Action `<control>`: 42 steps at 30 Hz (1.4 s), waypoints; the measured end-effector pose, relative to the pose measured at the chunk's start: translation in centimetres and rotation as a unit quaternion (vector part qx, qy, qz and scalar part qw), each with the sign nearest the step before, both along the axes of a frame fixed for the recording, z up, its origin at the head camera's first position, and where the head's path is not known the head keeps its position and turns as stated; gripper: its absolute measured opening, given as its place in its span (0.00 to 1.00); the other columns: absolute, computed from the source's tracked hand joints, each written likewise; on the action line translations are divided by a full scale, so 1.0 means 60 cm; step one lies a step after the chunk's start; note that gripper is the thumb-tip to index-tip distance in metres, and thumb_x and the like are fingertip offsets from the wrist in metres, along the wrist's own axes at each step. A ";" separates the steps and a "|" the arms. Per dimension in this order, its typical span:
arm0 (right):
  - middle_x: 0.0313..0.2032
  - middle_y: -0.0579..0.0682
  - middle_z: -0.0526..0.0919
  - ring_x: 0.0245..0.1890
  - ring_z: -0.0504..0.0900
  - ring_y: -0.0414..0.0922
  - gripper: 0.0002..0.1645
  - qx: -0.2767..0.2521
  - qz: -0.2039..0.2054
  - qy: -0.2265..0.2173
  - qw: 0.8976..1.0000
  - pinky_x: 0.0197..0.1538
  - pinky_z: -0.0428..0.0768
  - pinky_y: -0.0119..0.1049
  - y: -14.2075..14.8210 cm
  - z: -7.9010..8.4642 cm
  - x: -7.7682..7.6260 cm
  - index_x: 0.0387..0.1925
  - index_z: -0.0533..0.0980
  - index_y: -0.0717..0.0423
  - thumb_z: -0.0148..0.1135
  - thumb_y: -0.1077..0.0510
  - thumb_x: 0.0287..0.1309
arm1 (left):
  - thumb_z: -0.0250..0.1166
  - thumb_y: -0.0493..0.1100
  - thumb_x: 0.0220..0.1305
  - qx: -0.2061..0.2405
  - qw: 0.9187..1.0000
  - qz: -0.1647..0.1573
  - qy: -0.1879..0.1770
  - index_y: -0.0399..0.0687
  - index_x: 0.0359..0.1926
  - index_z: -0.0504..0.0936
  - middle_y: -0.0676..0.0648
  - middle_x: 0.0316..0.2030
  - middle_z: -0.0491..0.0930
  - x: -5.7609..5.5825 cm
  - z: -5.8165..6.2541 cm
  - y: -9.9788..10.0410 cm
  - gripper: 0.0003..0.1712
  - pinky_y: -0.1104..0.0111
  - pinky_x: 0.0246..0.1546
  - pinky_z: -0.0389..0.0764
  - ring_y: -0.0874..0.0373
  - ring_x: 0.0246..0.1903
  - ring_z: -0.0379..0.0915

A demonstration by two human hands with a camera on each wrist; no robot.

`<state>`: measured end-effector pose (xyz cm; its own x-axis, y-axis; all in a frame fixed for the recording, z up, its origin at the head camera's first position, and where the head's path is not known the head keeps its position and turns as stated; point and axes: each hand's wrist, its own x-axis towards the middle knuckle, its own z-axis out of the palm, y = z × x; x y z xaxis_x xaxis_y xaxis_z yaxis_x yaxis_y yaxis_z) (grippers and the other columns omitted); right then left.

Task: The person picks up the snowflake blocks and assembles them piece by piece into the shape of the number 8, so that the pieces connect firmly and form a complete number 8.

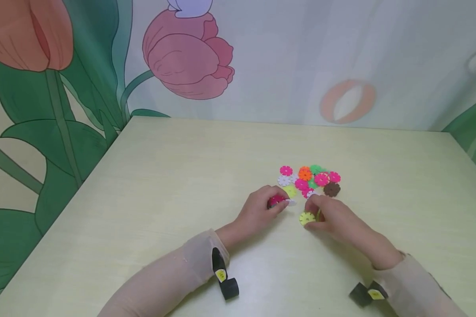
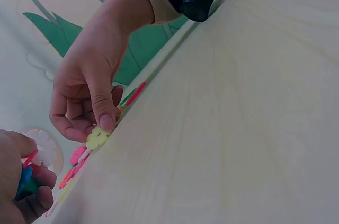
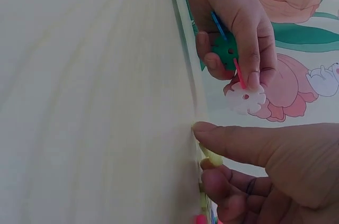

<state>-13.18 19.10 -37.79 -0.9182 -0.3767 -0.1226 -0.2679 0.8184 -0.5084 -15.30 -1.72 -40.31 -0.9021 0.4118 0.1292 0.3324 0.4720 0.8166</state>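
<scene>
Yellow notched plastic disc (image 1: pixel 306 219), pinched by the right hand (image 1: pixel 335 215), likely needs its slots uncovered while the left hand (image 1: pixel 258 208) grips multicoloured notched discs (image 3: pixel 223 50).

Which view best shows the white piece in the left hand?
The right wrist view: the white piece presents its face and central hole to the camera. The left wrist view shows it partly behind the left hand; the head view, only a thin sliver.

Pink tulip picture (image 1: pixel 186 57) behind table (image 1: pixel 174 176)
</scene>
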 end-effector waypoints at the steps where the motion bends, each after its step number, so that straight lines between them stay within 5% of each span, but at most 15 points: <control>1: 0.29 0.45 0.79 0.29 0.74 0.40 0.19 -0.002 0.002 0.000 1.000 0.34 0.75 0.30 0.000 0.000 0.000 0.39 0.74 0.54 0.74 0.59 0.47 | 0.64 0.43 0.64 0.000 1.000 0.000 0.000 0.49 0.43 0.81 0.49 0.39 0.79 0.000 0.000 0.000 0.08 0.76 0.38 0.73 0.60 0.36 0.70; 11: 0.27 0.48 0.79 0.21 0.74 0.41 0.14 -0.085 -0.032 -0.032 0.995 0.25 0.75 0.29 0.008 0.006 0.000 0.44 0.76 0.59 0.66 0.60 0.57 | 0.64 0.42 0.64 -0.008 1.000 0.001 -0.003 0.49 0.43 0.81 0.49 0.40 0.80 0.001 0.000 0.002 0.07 0.75 0.40 0.74 0.59 0.37 0.71; 22: 0.29 0.57 0.82 0.22 0.81 0.43 0.18 -0.221 -0.047 -0.106 0.968 0.29 0.82 0.32 0.018 0.003 -0.004 0.47 0.71 0.66 0.62 0.58 0.61 | 0.65 0.42 0.63 -0.012 1.000 -0.012 0.017 0.50 0.43 0.83 0.50 0.39 0.80 0.001 -0.002 0.000 0.08 0.76 0.40 0.74 0.61 0.37 0.72; 32: 0.30 0.62 0.81 0.23 0.81 0.43 0.17 -0.273 -0.027 -0.128 0.953 0.30 0.82 0.31 0.019 -0.003 -0.004 0.45 0.69 0.70 0.60 0.60 0.63 | 0.64 0.43 0.64 -0.004 0.999 -0.029 0.027 0.50 0.44 0.84 0.51 0.39 0.81 0.003 -0.001 0.002 0.09 0.77 0.41 0.74 0.62 0.38 0.73; 42: 0.27 0.52 0.81 0.23 0.80 0.40 0.15 -0.324 -0.029 -0.139 0.935 0.31 0.81 0.29 0.009 -0.010 -0.002 0.44 0.68 0.72 0.57 0.62 0.64 | 0.64 0.41 0.63 0.033 0.998 -0.040 0.046 0.47 0.42 0.84 0.49 0.34 0.81 0.009 0.003 -0.004 0.07 0.78 0.33 0.75 0.65 0.29 0.71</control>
<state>-13.31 19.66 -38.41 -0.9059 -0.4053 -0.1231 -0.0164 0.3240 -0.9459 -14.76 -1.96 -40.13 -0.8496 0.4704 0.2388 0.4414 0.3862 0.8099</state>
